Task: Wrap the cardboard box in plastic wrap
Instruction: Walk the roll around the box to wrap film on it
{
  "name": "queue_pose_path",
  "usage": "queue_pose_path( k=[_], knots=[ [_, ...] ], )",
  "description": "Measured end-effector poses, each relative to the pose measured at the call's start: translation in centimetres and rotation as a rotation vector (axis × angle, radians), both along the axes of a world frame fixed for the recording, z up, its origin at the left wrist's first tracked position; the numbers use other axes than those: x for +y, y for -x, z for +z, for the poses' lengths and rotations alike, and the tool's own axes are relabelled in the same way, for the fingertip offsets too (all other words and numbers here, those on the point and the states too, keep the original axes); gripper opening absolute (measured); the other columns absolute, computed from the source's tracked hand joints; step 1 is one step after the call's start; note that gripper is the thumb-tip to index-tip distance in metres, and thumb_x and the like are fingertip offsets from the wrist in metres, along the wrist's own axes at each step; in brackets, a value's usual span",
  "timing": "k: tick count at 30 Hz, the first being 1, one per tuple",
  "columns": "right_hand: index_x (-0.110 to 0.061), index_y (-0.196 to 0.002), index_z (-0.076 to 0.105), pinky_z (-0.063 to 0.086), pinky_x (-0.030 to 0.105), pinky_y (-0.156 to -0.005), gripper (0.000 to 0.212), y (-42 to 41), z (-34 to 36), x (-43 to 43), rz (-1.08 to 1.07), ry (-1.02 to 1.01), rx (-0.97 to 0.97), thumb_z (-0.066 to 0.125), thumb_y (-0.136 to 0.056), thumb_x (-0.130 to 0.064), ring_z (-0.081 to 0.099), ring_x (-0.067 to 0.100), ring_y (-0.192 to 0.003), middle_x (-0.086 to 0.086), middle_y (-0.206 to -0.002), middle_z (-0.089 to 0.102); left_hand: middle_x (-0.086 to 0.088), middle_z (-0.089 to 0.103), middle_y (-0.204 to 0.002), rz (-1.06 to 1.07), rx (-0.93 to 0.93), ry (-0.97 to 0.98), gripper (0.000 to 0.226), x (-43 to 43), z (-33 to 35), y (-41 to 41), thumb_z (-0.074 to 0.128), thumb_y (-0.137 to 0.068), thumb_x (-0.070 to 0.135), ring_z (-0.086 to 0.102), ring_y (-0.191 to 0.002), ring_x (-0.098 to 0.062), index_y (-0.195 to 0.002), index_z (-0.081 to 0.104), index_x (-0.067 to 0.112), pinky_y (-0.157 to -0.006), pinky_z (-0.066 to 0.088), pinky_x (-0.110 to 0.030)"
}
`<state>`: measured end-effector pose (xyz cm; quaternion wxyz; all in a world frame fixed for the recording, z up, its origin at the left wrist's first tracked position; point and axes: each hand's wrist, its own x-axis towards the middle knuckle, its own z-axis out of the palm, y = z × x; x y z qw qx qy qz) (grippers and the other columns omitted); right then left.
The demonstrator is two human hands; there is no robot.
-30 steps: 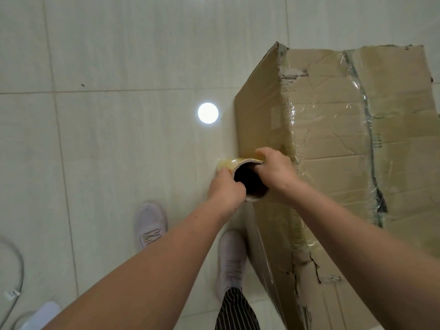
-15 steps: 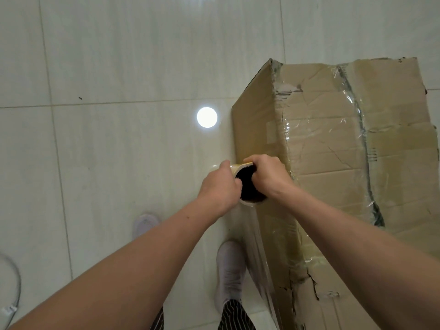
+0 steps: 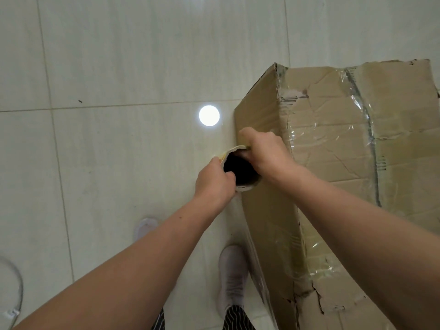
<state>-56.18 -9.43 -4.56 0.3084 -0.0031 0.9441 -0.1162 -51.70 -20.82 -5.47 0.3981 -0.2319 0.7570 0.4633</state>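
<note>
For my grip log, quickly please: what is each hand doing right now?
Left hand: closed, gripping the plastic wrap roll by its open end.
Right hand: closed, gripping that roll too.

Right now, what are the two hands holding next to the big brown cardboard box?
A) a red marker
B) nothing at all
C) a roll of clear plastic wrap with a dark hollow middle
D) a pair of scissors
C: the left hand and the right hand both grip the rim of the roll of clear plastic wrap, held close beside the big brown cardboard box.
</note>
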Motion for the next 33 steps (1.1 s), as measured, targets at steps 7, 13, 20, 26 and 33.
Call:
queue_pose_path(
  k=[7, 13, 20, 26, 33],
  knots=[
    [-0.007, -0.105, 0.065, 0.041, 0.025, -0.073, 0.022, -1.6, 0.0, 0.9, -0.331, 0.046, -0.320, 0.052, -0.090, -0.016, 0.060, 0.032, -0.101, 0.016, -0.110, 0.066, -0.010, 0.059, -0.114, -0.064, 0.002, 0.043, 0.039, -0.4, 0.0, -0.9, 0.042, -0.088, 0.012, 0.062, -0.093, -0.033, -0.127, 0.046, 0.015, -0.084, 0.053, -0.042],
    [-0.009, -0.111, 0.061, 0.046, 0.034, -0.077, 0.035, -2.7, -0.1, 0.3, -0.221, -0.003, -0.173, 0.039, -0.085, -0.001, 0.058, 0.038, -0.099, 0.017, -0.107, 0.065, -0.008, 0.052, -0.126, -0.607, 0.253, 0.253, 0.045, -1.0, 1.1, 1.3, 0.039, -0.094, 0.016, 0.053, -0.108, -0.029, -0.139, 0.033, 0.017, -0.087, 0.046, -0.039],
    [-0.009, -0.110, 0.057, 0.041, 0.036, -0.068, 0.033, -0.7, 0.1, 0.1, 0.048, 0.008, 0.032, 0.042, -0.082, -0.002, 0.058, 0.038, -0.091, 0.017, -0.100, 0.065, -0.010, 0.059, -0.104, -0.668, 0.326, 0.246, 0.037, -1.0, 0.7, 2.4, 0.036, -0.096, 0.018, 0.054, -0.087, -0.030, -0.133, 0.036, 0.011, -0.072, 0.044, -0.037],
    [-0.010, -0.104, 0.054, 0.038, 0.035, -0.063, 0.021, 1.1, -0.1, -0.5, 0.222, 0.036, 0.120, 0.045, -0.085, -0.009, 0.057, 0.035, -0.086, 0.009, -0.097, 0.062, -0.005, 0.052, -0.088, -0.599, 0.350, 0.247, 0.035, -1.7, 0.3, 3.4, 0.036, -0.095, 0.017, 0.053, -0.079, -0.030, -0.129, 0.037, 0.010, -0.063, 0.038, -0.033],
    [-0.013, -0.126, 0.053, 0.045, 0.034, -0.086, 0.037, -0.4, -0.6, -0.5, -0.471, 0.158, -0.101, 0.051, -0.094, -0.030, 0.056, 0.034, -0.109, 0.014, -0.117, 0.063, -0.011, 0.055, -0.098, -0.515, 0.310, 0.253, 0.039, -2.0, 0.4, 3.7, 0.032, -0.096, 0.013, 0.050, -0.085, -0.029, -0.135, 0.032, 0.008, -0.073, 0.040, -0.036]
  ],
)
